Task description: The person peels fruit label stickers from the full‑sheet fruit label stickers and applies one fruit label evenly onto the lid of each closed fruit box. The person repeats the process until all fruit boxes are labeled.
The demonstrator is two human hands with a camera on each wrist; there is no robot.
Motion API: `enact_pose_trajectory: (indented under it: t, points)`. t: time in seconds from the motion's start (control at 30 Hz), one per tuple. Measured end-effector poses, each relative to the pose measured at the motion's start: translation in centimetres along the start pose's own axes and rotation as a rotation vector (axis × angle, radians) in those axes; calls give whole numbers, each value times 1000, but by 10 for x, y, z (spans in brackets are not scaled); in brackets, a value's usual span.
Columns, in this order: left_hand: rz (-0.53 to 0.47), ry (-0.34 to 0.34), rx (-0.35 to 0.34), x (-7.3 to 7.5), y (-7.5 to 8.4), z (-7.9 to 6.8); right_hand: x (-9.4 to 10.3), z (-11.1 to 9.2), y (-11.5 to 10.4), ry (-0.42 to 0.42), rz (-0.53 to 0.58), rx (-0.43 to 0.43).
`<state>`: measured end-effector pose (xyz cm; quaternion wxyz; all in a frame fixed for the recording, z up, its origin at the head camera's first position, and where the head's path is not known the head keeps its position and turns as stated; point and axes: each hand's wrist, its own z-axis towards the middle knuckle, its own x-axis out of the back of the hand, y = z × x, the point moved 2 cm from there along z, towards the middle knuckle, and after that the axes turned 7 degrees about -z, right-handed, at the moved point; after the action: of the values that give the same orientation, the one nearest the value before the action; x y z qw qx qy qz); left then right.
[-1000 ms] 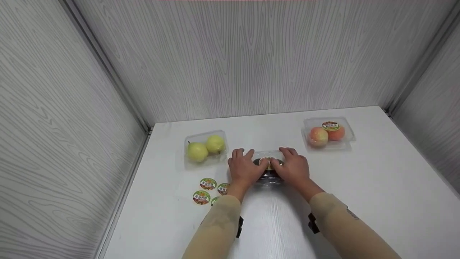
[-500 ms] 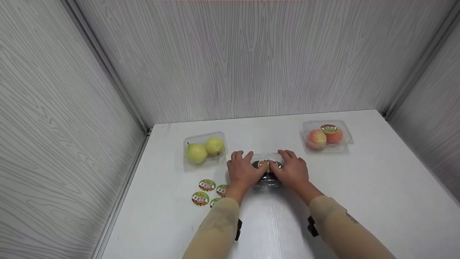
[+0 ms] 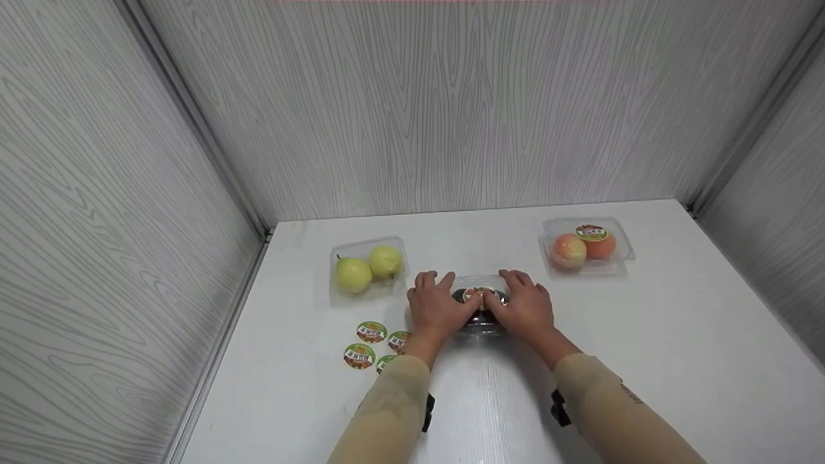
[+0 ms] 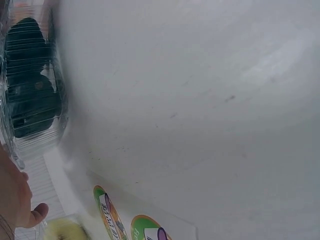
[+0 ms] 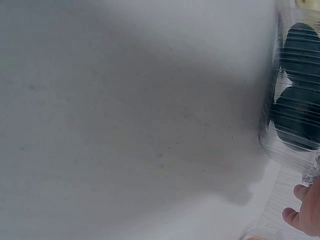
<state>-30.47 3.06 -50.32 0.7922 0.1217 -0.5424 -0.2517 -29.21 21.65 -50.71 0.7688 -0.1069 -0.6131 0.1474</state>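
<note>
A clear plastic fruit box (image 3: 480,333) lies on the white table between both hands. Inside it are two dark oval fruits (image 5: 298,120), well seen through the ribbed side in both wrist views. A round printed sticker (image 3: 481,292) sits on the lid. My left hand (image 3: 441,307) lies over the box's left end, fingers spread forward, its thumb pressing the sticker. From the right end, my right hand (image 3: 524,308) mirrors it, thumb on the sticker close beside the other. The thumbs hide part of the sticker, and the hands hide the box's ends.
At the back left is a clear box (image 3: 334,289) with two yellow-green pears (image 3: 353,275). Another box (image 3: 615,270) at the back right holds two reddish fruits (image 3: 570,251) and bears a sticker (image 3: 592,232). Several loose round stickers (image 3: 359,356) lie left of my left forearm. Grey panels enclose the table.
The head view has tilted slightly, so the whole scene sits a little lower. Both hands stay on the box, thumbs still on the sticker.
</note>
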Motion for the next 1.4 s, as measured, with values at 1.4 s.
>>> enact_pose_trajectory:
  t: [1.4]
  points:
    - [-1, -19, -24, 1, -1, -1, -3, -1, 5, 30, 17, 23]
